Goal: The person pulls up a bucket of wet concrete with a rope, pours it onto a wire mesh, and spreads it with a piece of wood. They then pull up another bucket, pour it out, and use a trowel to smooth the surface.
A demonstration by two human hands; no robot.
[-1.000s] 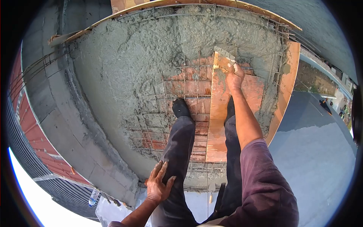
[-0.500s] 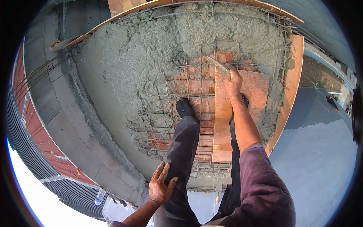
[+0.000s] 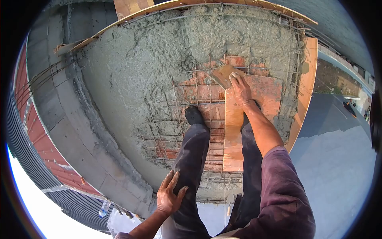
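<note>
My right hand (image 3: 241, 91) grips a small flat wooden board (image 3: 222, 75) by its right edge. The board's broad face shows, at the border of the wet concrete (image 3: 135, 75) and the exposed steel bars. Beneath that arm lies a larger plywood sheet (image 3: 234, 139) on the bars. My left hand (image 3: 170, 194) rests on my left leg with its fingers spread, holding nothing. My left foot (image 3: 193, 115) stands on the rebar grid; my right foot is mostly hidden behind the right arm.
Wooden formwork boards edge the slab at the top and at the right (image 3: 308, 79). A block wall (image 3: 83, 147) runs along the left side. Behind my legs lies a trowel (image 3: 229, 208). A plastic bottle (image 3: 104, 208) is at lower left.
The small board has turned from nearly edge-on to showing its broad face. My right hand has shifted slightly down and left with it. My left hand stays on the leg.
</note>
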